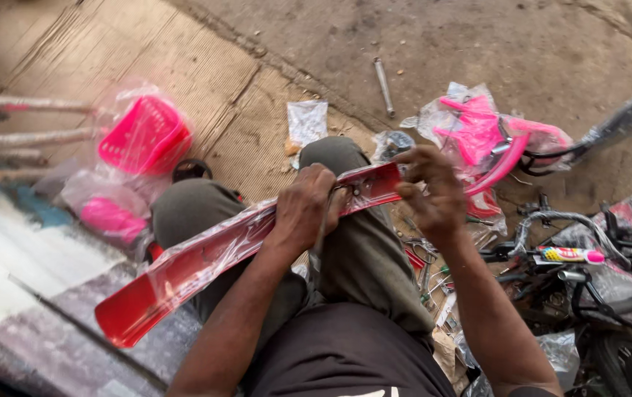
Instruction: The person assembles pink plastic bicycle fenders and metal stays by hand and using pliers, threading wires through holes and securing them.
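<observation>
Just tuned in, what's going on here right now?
A seated person holds a long red mudguard, wrapped in clear plastic, across their knees. The left hand grips it near its upper end, and the right hand pinches the wrap at that end. A pink basket in a bag lies on the ground to the left, and pink bicycle parts lie to the right.

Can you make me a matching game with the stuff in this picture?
Things:
1. red mudguard
2. pink basket
3. metal rod
4. black handlebar grip

Places:
A. bare ground, top middle
B. far right, sticking up
C. across the person's lap, in both hands
D. left, in clear plastic

Pairs: 1-C, 2-D, 3-A, 4-B
</observation>
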